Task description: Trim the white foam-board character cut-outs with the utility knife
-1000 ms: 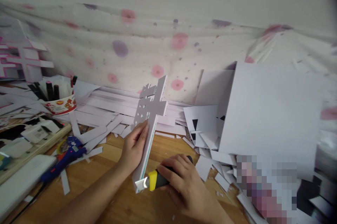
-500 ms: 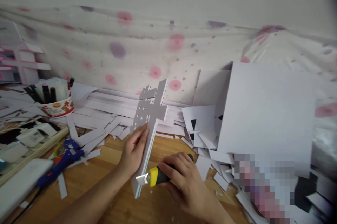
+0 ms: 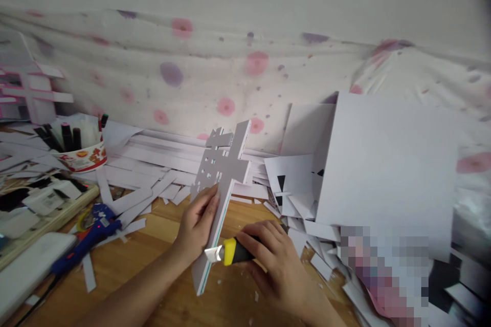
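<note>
Foam-board cutout [image 3: 221, 171] stands tilted on its end mid-bench [image 3: 153, 270], with the left hand [image 3: 197, 222] grip closed on its lower part. Right hand [image 3: 274, 260] grip wraps the yellow-black knife [image 3: 232, 252], blade against the cutout's edge. Blue glue gun [image 3: 86, 235] lies toward the bench's left edge.

Home craft bench: paper scraps [image 3: 153, 163], glue gun [image 3: 90, 232], marker cup [image 3: 82, 155].
</note>
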The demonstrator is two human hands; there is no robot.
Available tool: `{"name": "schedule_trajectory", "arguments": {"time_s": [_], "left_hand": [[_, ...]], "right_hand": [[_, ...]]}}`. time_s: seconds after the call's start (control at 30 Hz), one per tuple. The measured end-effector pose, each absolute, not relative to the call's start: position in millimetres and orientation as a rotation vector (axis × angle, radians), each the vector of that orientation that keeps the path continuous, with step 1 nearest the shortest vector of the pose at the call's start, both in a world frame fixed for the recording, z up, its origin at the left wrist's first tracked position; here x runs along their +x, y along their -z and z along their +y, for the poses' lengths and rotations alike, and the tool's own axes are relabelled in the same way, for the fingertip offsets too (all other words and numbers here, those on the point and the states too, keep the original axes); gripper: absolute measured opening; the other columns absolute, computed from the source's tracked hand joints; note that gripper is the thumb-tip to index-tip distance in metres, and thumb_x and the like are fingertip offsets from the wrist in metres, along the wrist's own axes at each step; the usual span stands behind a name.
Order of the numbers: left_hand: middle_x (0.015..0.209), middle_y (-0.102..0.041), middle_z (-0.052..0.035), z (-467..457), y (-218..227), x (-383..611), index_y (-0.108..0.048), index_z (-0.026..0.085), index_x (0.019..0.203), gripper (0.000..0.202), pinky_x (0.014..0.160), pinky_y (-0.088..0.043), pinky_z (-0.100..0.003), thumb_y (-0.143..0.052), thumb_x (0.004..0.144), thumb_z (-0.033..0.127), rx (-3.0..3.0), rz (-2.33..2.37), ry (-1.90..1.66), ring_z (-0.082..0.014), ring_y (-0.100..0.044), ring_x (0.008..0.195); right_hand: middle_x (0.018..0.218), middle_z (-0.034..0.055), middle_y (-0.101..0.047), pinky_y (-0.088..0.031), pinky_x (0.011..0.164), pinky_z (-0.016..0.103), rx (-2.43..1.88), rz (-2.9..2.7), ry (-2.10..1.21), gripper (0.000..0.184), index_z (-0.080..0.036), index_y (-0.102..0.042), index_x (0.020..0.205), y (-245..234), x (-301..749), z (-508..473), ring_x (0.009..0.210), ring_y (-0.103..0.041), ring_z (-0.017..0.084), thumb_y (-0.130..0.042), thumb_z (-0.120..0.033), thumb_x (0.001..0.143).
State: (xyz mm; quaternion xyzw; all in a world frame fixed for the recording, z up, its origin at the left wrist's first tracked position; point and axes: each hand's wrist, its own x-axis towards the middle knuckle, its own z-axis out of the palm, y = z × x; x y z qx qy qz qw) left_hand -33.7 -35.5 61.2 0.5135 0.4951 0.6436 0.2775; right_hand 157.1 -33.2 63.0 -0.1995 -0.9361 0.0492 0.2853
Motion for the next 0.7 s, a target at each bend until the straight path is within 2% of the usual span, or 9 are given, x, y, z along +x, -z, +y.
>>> {"name": "schedule_trajectory", "arguments": {"time_s": [0.33, 0.57, 0.7], "left_hand": [[0.114, -0.064, -0.0067, -37, -62, -33, -0.064, 0.02, 0.109, 0.035, 0.091, -0.046, -0.031, -0.049, 0.083, 0.039, 1.404, 1.313, -1.709, -0.0215, -0.053, 0.113], [0.111, -0.065, -0.0051, -38, -59, -32, -0.063, 0.022, 0.11, 0.033, 0.086, -0.047, -0.028, -0.049, 0.084, 0.037, 1.454, 1.288, -1.689, -0.019, -0.058, 0.105], [0.111, -0.065, -0.0045, -39, -57, -30, -0.063, 0.023, 0.11, 0.031, 0.088, -0.046, -0.028, -0.048, 0.085, 0.034, 1.53, 1.255, -1.637, -0.0179, -0.057, 0.106]], "right_hand": [[0.103, 0.0097, -0.057, -0.043, 0.076, 0.042, -0.545, -2.466, -0.082, 0.033, -0.019, -0.047, 0.118, -65, 157, -31, 0.088, -0.051, 0.022, -0.046, -0.018, 0.085], [0.103, 0.0104, -0.056, -0.043, 0.075, 0.041, -0.591, -2.361, -0.047, 0.033, -0.018, -0.045, 0.118, -65, 160, -25, 0.09, -0.052, 0.023, -0.051, -0.019, 0.086], [0.103, 0.0106, -0.057, -0.044, 0.076, 0.041, -0.659, -2.277, 0.024, 0.032, -0.019, -0.045, 0.117, -66, 166, -18, 0.091, -0.053, 0.023, -0.052, -0.021, 0.086]]}}
